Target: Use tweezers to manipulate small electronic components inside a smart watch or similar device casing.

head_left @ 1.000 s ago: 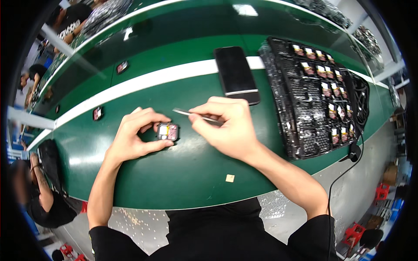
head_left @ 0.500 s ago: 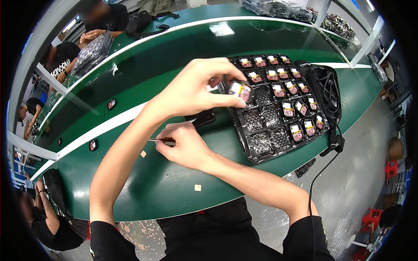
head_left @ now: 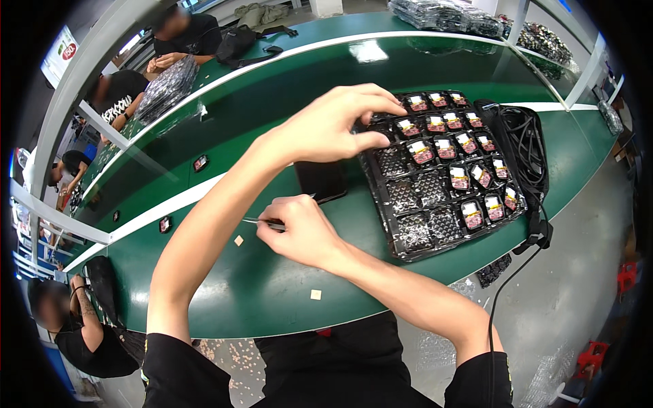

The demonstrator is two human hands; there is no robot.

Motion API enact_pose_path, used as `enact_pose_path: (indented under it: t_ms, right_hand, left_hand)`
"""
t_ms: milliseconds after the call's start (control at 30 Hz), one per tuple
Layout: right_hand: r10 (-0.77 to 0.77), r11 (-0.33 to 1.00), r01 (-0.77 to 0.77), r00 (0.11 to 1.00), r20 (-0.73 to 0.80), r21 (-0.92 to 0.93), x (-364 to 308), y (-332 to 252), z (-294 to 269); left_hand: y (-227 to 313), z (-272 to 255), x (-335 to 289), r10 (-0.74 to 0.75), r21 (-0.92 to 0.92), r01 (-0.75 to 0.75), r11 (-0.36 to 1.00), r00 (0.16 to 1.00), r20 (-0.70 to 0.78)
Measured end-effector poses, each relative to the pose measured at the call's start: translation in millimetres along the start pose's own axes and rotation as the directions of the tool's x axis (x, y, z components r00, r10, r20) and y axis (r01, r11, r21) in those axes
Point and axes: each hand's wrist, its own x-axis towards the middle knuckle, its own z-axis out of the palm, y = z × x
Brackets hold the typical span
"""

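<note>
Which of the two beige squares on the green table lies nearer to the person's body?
The right square, toward the front edge of the table; the other square lies farther away, near the metal tool in the right hand.

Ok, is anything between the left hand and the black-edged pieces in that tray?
Nothing visible: the left hand, thumb and index finger apart, is at the black plastic tray, beside its nearest black-edged pieces.
</note>
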Motion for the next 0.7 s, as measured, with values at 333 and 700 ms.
enact_pose_path:
  t_ms: [333,700]
  right_hand:
    - [0.02,0.998,-0.018,0.999,0.047,-0.052,1.5,0.6,-3.4]
    - [0.089,0.994,-0.09,0.996,-0.016,-0.065,4.3,-6.9,0.5]
  left_hand:
    - [-103.2,-143.1,-233.4,-0.744,0.416,0.724,0.551,0.651,-0.149]
    - [-97.5,-95.2,-303.6,-0.576,0.259,0.662,0.704,0.745,-0.337]
